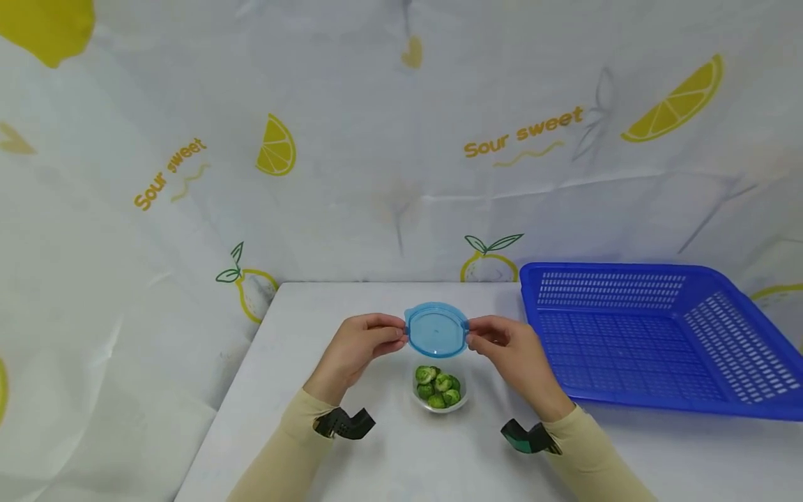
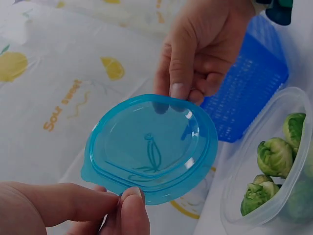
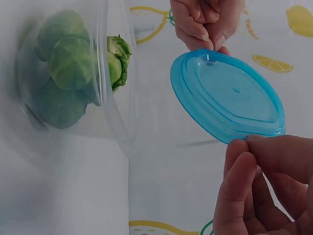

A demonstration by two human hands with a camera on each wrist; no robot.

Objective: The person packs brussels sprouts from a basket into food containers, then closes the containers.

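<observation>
A translucent blue lid (image 1: 436,330) is held up by its rim, between both hands. My left hand (image 1: 360,347) pinches its left edge with thumb and fingers. At the opposite edge my right hand (image 1: 516,354) pinches the rim likewise. Below and a little nearer stands a clear plastic bowl (image 1: 439,409) with several Brussels sprouts (image 1: 438,388) in it. The lid is apart from the bowl. In the left wrist view the bowl (image 2: 234,196) shows at the right, its top uncovered; in the right wrist view the lid (image 3: 232,95) is tilted between the two hands.
A large blue plastic basket (image 1: 633,397) with perforated walls stands on the right of the white table (image 1: 251,425), close to my right forearm. Behind the table hangs a white cloth (image 1: 351,216) printed with lemons and words.
</observation>
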